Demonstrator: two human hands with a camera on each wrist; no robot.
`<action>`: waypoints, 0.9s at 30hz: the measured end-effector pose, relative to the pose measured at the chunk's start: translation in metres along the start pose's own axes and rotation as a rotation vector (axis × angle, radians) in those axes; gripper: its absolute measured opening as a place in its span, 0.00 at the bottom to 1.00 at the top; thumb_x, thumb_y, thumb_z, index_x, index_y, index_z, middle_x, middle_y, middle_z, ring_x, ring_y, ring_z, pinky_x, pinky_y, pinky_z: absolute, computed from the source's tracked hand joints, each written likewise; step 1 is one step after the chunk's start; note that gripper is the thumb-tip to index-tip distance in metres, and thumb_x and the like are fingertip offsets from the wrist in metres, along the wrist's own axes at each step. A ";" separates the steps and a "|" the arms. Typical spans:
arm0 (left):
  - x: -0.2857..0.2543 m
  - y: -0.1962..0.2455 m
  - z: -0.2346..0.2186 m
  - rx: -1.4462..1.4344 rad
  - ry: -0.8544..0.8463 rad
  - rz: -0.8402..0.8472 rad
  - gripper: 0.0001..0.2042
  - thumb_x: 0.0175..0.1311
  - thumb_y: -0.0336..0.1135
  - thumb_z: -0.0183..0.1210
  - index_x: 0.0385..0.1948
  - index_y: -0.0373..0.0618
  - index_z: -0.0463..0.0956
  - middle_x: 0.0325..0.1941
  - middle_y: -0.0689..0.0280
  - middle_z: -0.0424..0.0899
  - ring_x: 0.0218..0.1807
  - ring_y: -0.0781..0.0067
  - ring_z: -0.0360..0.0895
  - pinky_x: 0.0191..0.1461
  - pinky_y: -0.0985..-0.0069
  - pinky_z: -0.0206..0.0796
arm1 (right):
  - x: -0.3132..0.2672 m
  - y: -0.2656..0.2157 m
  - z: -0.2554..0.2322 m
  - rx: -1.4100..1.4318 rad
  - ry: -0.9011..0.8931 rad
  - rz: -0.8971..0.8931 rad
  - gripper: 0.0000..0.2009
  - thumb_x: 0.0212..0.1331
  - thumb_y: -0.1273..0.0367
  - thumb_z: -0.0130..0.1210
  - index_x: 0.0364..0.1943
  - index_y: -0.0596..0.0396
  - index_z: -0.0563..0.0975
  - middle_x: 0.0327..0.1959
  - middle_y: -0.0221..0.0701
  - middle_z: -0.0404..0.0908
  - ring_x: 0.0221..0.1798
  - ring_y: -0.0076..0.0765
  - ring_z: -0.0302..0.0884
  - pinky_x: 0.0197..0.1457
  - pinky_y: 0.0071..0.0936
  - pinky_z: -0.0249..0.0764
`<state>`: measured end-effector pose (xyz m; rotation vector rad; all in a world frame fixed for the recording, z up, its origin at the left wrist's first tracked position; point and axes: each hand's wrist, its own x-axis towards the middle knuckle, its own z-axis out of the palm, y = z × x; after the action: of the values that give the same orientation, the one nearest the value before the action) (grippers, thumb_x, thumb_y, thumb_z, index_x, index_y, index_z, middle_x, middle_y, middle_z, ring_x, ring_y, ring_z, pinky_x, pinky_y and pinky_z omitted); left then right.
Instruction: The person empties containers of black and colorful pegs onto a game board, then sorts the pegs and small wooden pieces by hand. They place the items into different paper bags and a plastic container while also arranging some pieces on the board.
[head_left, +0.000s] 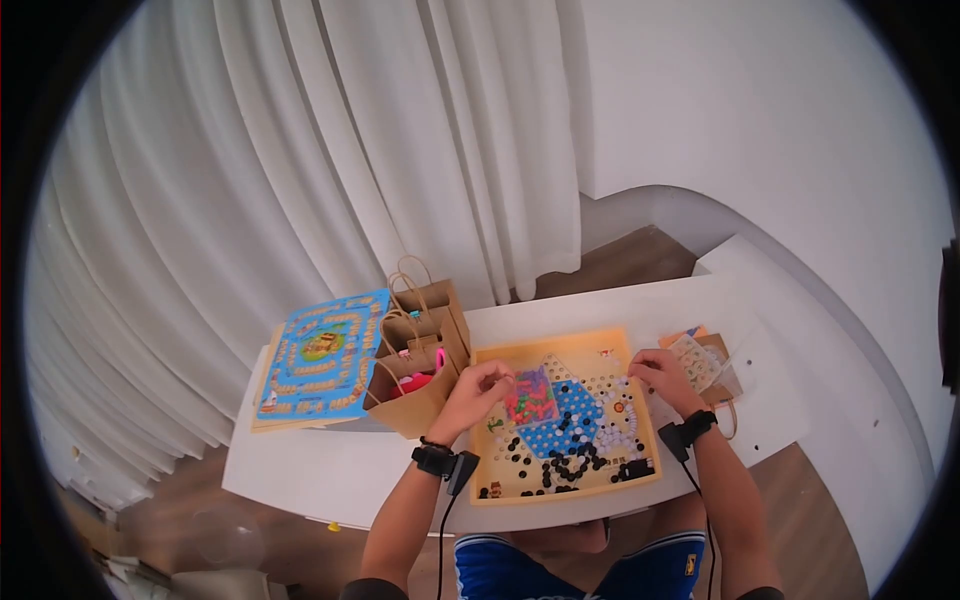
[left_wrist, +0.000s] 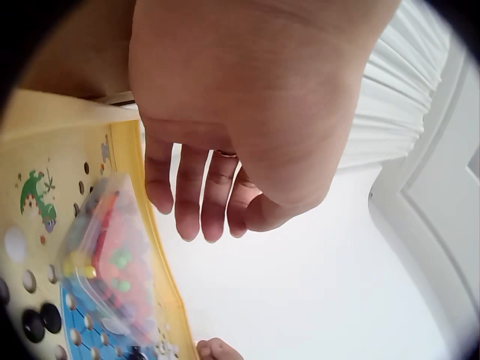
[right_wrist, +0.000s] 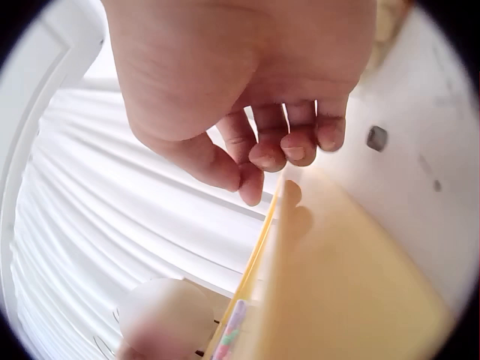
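Observation:
A yellow tray-like game board (head_left: 550, 341) lies on the white table, with a blue patterned centre (head_left: 578, 400). Black pieces (head_left: 575, 465) and pale pieces (head_left: 615, 437) are scattered over it. On its left half sits a clear box (head_left: 532, 398) of coloured pieces, seen also in the left wrist view (left_wrist: 112, 262). My left hand (head_left: 478, 393), (left_wrist: 240, 105) hovers by the board's left side, fingers loosely bent, holding nothing. My right hand (head_left: 665, 378), (right_wrist: 240, 75) is at the board's right edge (right_wrist: 337, 277), fingers loosely bent; whether they touch the rim I cannot tell.
Paper bags (head_left: 425, 400) with pink contents stand left of the board. Beyond them lies a blue illustrated game board (head_left: 325, 345). Right of the tray are a clear packet of pieces (head_left: 697, 362) and a brown bag (head_left: 722, 385). A white curtain (head_left: 400, 150) hangs behind the table.

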<state>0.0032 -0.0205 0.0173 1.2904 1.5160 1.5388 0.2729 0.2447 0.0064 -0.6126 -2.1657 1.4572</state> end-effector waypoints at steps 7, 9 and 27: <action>-0.014 -0.021 -0.009 -0.492 -0.132 0.005 0.06 0.77 0.33 0.55 0.41 0.41 0.76 0.32 0.75 0.73 0.28 0.89 0.60 0.32 0.84 0.51 | 0.008 -0.068 0.065 -0.451 -0.136 -0.268 0.13 0.64 0.64 0.64 0.43 0.59 0.82 0.44 0.41 0.83 0.44 0.42 0.82 0.48 0.35 0.78; -0.018 -0.019 -0.012 -0.514 -0.141 0.003 0.06 0.77 0.33 0.55 0.41 0.41 0.76 0.32 0.75 0.73 0.28 0.89 0.60 0.32 0.84 0.51 | 0.008 -0.067 0.101 -0.621 -0.128 -0.309 0.20 0.65 0.57 0.64 0.51 0.59 0.80 0.52 0.45 0.80 0.54 0.47 0.81 0.56 0.39 0.78; -0.020 -0.017 -0.012 -0.472 -0.093 0.012 0.08 0.75 0.36 0.56 0.36 0.43 0.76 0.26 0.78 0.67 0.26 0.89 0.57 0.30 0.83 0.46 | -0.005 -0.113 0.136 -0.855 -0.068 -0.065 0.45 0.49 0.53 0.70 0.70 0.61 0.64 0.56 0.51 0.78 0.59 0.58 0.80 0.57 0.50 0.81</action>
<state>-0.0045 -0.0402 -0.0023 1.0757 1.0049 1.6887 0.1833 0.1038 0.0652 -0.7493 -2.7946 0.4568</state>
